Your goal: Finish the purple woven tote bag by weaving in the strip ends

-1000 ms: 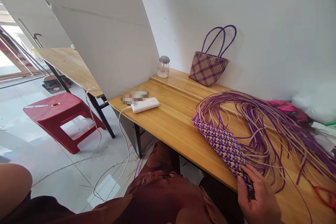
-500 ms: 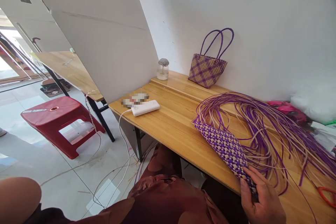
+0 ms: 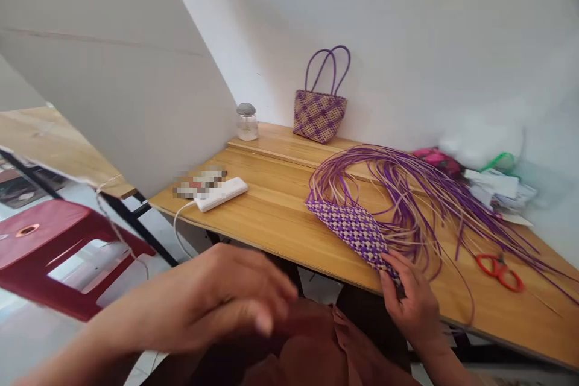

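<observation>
A purple and beige woven panel (image 3: 350, 226) lies near the table's front edge, with long loose strips (image 3: 407, 175) fanning out behind it to the right. My right hand (image 3: 409, 295) pinches the panel's near right end between thumb and fingers. Over my lap, my left hand (image 3: 226, 298) hangs in the air, slightly blurred, fingers stretched out and thumb apart, holding nothing. It is left of the panel and not touching it. Orange-handled scissors (image 3: 500, 271) rest on the table to the right of my right hand.
A finished woven bag (image 3: 320, 114) with two purple handles stands against the wall, beside a lidded jar (image 3: 246, 122). A white power bank (image 3: 221, 194) with a cable lies at the table's left. Papers (image 3: 497, 190) and plastic are heaped far right. A red stool (image 3: 54, 247) stands left.
My left hand has come into view from the lower left, over my lap. The view has turned right, bringing the scissors fully into sight. My right hand keeps hold of the panel.
</observation>
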### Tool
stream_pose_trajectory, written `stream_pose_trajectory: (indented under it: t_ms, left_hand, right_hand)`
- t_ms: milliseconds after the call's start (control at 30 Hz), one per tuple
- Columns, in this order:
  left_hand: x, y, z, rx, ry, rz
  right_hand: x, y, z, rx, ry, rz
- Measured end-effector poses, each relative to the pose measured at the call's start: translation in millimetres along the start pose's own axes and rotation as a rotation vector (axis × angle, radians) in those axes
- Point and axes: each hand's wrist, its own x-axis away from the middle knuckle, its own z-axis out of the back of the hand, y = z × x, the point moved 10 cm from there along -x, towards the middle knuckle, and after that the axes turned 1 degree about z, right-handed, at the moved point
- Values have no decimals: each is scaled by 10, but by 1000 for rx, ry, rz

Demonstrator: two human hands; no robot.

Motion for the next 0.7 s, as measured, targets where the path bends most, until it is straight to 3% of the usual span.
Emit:
stream_pose_trajectory:
  t_ms: [100,200,300,433,567,700]
  left_hand:
    - [-292,-311,-382,-108,-2,-30]
    - [-542,-603,-766,-149,45,-104]
    - [-770,-845,-998,-186,114,-89]
    - [-1093,-1058,-1264,-289,96,-25]
    - [-1305,-1265,-1574,-404,-6,64]
    - [-1301,-1313,-1667,-429,13,76]
  right_hand:
    - [-76,-59,66,-5,-33,-6]
    - [-156,-197,316,10,19,-7]
    - [-172,-384,526,-138,22,-22]
    - [-60,-528,394,-314,-159,-40]
    - [77,-259,302,-163,-60,-121]
    - [122,-34,216,-132,0,-149]
